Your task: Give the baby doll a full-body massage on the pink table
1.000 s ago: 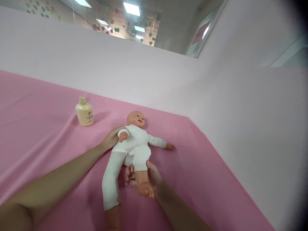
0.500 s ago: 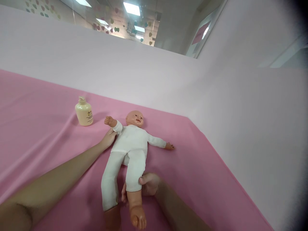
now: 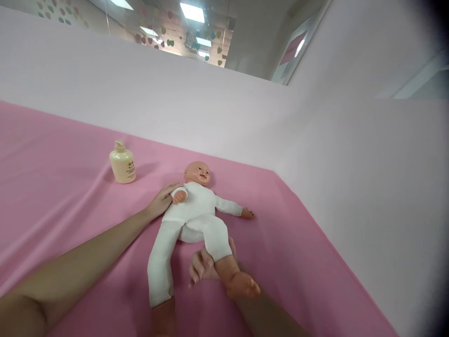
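Note:
A baby doll point(image 3: 191, 203) in a white long-sleeved suit lies face up on the pink cloth point(image 3: 298, 262), its head away from me. My left hand point(image 3: 163, 200) is at the doll's arm on the left, fingers behind the sleeve, and that arm is bent across the chest with its fist towards me. Under the doll's lower leg on the right, my right hand point(image 3: 204, 266) wraps around from below. That leg is raised and bent outward. The other leg stays straight on the cloth. Parts of both my hands are hidden by the doll's limbs.
A pale yellow pump bottle point(image 3: 123, 166) stands on the cloth left of the doll's head. Behind the cloth rises a white wall point(image 3: 210, 107), with a window point(image 3: 196, 32) above it. Another white wall point(image 3: 368, 187) runs along the right side.
The doll's arm on the left has folded inward onto its chest with my left hand. My right hand has moved the held leg to the right and bent it. The bottle stays put.

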The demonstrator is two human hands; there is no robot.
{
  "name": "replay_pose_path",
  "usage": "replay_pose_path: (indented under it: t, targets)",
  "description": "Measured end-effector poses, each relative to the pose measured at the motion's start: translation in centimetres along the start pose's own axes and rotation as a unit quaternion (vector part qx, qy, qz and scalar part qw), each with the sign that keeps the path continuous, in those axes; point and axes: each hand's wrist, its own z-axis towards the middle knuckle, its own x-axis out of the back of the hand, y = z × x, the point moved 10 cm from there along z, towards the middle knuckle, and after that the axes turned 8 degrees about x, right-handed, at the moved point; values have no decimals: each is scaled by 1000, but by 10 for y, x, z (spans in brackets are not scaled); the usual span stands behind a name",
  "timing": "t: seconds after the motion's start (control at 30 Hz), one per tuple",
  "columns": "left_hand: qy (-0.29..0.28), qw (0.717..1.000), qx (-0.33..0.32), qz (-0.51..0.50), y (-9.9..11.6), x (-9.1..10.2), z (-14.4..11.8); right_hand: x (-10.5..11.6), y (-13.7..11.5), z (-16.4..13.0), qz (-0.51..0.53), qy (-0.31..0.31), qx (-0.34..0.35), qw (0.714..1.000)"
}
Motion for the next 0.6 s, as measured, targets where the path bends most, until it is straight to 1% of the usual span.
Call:
replay_pose_path:
  t: [0.07,0.1,0.13,0.2,0.27,0.33,0.4,0.5,0.6]
  targets:
    - [-8,999,-38,33,5,-1,-2,20,-17,2,1,129,54,990]
    - [-12,998,-47,44,6,-2,-2,30,-27,0,-2,198,82,977]
    - [-15,997,-51,52,6,-2,-3,37,-34,-2,-2,254,96,962]
    - [-21,996,-53,64,5,-3,-4,47,-41,-6,1,327,97,940]
    - [-25,996,-51,71,6,-4,-5,52,-43,-8,3,367,87,926]
    - [-25,996,-47,76,7,-4,-6,55,-41,-10,6,382,81,921]
    - [-24,996,-46,79,8,-4,-6,54,-37,-9,13,370,69,926]
    - [-22,996,-43,74,9,-4,-6,44,-28,-4,13,324,38,945]
    - [-17,998,-37,57,8,-3,-4,35,-22,-2,-3,277,24,960]
